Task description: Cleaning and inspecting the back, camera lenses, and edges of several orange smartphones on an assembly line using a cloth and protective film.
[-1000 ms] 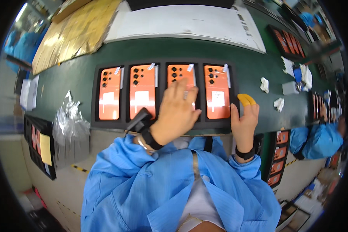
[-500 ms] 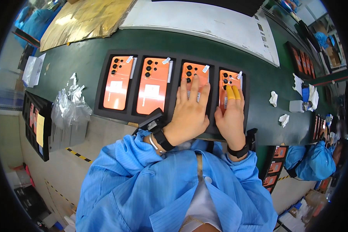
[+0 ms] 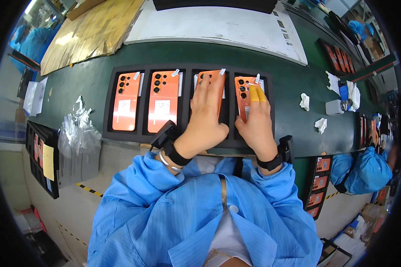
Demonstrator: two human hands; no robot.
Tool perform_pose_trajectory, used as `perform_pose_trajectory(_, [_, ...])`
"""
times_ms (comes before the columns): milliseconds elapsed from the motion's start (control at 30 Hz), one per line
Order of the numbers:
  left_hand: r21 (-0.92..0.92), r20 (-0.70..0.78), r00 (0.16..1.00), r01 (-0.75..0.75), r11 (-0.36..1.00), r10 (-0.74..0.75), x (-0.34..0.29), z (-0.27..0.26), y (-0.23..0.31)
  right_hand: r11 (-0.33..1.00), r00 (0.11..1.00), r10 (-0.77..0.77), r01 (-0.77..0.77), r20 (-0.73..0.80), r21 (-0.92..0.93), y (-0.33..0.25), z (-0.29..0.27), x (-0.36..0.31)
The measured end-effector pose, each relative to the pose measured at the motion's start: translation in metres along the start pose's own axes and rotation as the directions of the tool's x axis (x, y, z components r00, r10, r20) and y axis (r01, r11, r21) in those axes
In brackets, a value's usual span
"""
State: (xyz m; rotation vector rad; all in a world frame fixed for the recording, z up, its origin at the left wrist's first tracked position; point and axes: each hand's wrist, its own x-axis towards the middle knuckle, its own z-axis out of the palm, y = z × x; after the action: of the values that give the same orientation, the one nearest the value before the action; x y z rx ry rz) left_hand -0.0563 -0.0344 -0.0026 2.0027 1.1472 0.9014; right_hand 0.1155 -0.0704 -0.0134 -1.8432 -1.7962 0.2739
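Observation:
A dark tray on the bench holds orange smartphones in a row of slots, camera side up, with small white tabs at their tops. My left hand lies on the third phone from the left, fingers stretched along its back, thumb out to the right. That phone sits slightly askew in its slot. On the rightmost phone rests my right hand, fingers extended, two of them in yellow finger covers. The leftmost phone and the second phone lie untouched, each with a white label.
Clear plastic film lies heaped over a grey bin at left. Crumpled white tissues and a small bottle stand at right. A white board lies behind the tray. More phone trays and a blue-clad co-worker are at right.
The view has shifted, so the tray appears further left. The third phone now sits askew beneath my left hand, whose fingers have drawn closer together. My right hand stays on the rightmost phone.

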Motion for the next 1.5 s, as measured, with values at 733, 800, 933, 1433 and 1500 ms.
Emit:
perform_pose_trajectory(733, [-0.239, -0.058, 0.998, 0.006, 0.971, -0.021, -0.033, -0.034, -0.024, 0.916, 0.975, 0.217, -0.19, -0.038, 0.352, 0.014, -0.049, 0.003])
perform_pose_trajectory(800, [-0.298, -0.044, 0.998, 0.026, 0.954, -0.041, -0.033, -0.027, -0.022, 0.819, 0.965, 0.26, -0.211, -0.017, 0.534, 0.005, -0.054, -0.002])
perform_pose_trajectory(933, [-0.369, -0.05, 0.998, 0.026, 0.929, -0.048, -0.033, -0.018, -0.015, 0.783, 0.995, 0.094, -0.046, -0.045, 0.62, -0.032, -0.042, 0.001])
perform_pose_trajectory(1433, [-0.379, 0.083, 0.985, -0.107, 0.919, 0.149, -0.039, -0.024, -0.031, 0.773, 0.991, 0.065, -0.126, 0.121, 0.621, -0.062, 0.012, 0.002])
perform_pose_trajectory(1500, [-0.393, 0.141, 0.978, -0.087, 0.915, 0.154, -0.035, -0.03, -0.028, 0.683, 0.994, 0.081, -0.108, 0.072, 0.723, -0.054, 0.023, -0.002])
